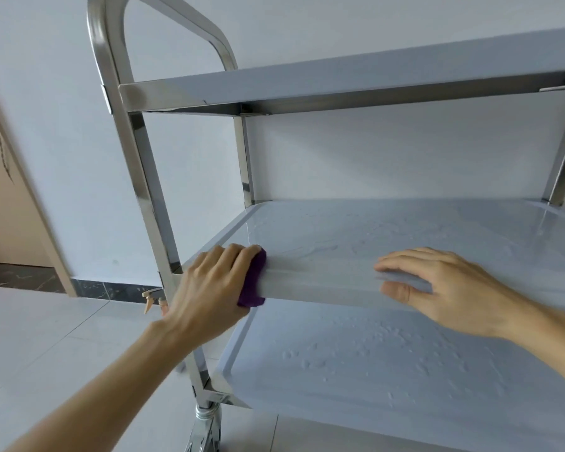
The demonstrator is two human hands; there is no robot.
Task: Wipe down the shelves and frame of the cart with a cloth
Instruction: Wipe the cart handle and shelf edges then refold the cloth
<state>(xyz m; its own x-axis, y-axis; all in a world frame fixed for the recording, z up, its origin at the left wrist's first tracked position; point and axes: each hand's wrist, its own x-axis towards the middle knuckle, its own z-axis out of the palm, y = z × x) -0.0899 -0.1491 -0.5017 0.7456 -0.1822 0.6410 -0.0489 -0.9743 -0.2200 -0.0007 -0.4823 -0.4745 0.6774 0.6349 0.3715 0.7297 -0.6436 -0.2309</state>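
Note:
A stainless steel cart fills the view, with a top shelf point(340, 79), a wet middle shelf point(388, 233) and a bottom shelf point(388, 370) beaded with water drops. My left hand point(209, 282) grips a purple cloth point(252, 282) wrapped over the left end of the middle shelf's front rim point(317, 285). My right hand point(444, 285) holds the same rim further right, fingers on top and thumb on the front face. The steel upright point(150, 203) of the frame stands just left of the cloth.
A spray bottle's trigger head point(154, 298) shows behind the left upright, near the floor. A caster wheel point(206, 422) sits under the front left corner. The white wall point(62, 125) is behind the cart, a door frame point(23, 197) at far left, pale floor tiles below.

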